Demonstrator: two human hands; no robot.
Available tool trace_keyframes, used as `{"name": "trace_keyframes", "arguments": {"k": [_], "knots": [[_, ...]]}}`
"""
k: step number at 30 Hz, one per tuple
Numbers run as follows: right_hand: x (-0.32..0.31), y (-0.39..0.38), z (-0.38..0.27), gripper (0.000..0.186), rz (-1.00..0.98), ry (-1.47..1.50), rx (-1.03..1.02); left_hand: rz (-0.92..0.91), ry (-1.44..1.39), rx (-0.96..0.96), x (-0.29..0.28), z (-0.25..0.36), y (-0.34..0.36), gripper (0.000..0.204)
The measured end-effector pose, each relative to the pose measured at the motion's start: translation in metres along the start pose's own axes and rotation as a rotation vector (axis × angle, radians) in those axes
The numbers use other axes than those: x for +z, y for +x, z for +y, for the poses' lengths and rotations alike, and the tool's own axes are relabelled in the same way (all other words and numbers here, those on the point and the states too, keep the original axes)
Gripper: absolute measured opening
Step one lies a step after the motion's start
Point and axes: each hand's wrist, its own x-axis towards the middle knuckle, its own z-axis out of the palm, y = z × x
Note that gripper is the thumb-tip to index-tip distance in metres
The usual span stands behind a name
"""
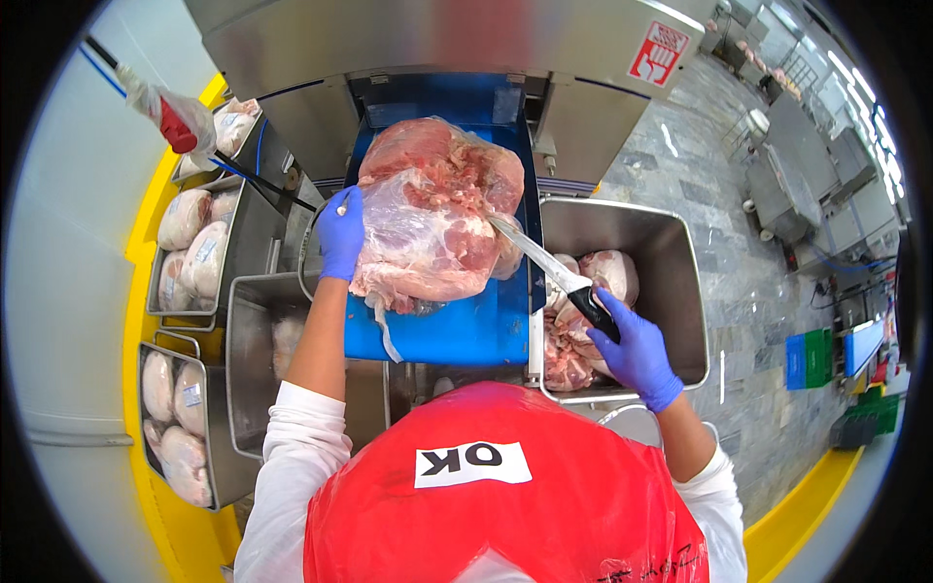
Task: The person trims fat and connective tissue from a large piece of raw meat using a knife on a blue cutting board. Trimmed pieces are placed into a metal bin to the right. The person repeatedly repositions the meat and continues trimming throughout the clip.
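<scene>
Knife (544, 264) points up-left (long axis diagonal).

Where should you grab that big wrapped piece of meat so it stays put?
Probably on its left edge, coming from the left, where the left hand grips the meat now. The clear wrap bunches there, giving the fingers purchase, and it stays far from the knife that the right hand brings in from the right.

Red-and-white square warning sign (658, 52) top right on the steel machine; white labels on bagged meat packages (190, 255) left
</scene>
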Motion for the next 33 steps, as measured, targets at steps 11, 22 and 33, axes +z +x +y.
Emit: {"name": "trace_keyframes", "arguments": {"k": [11,22,33], "knots": [[0.092,-0.123,0.023,0.047,-0.147,0.528,0.438,-0.003,0.501,0.185,-0.013,0.013,0.008,0.046],[0.193,-0.063,-0.018,0.069,0.025,0.486,0.181,-0.077,0.443,0.522,-0.016,0.090,-0.028,0.061],[0.147,0.148,-0.042,0.044,0.504,0.376,-0.224,-0.319,0.399,0.700,0.010,0.128,-0.123,0.076]]}}
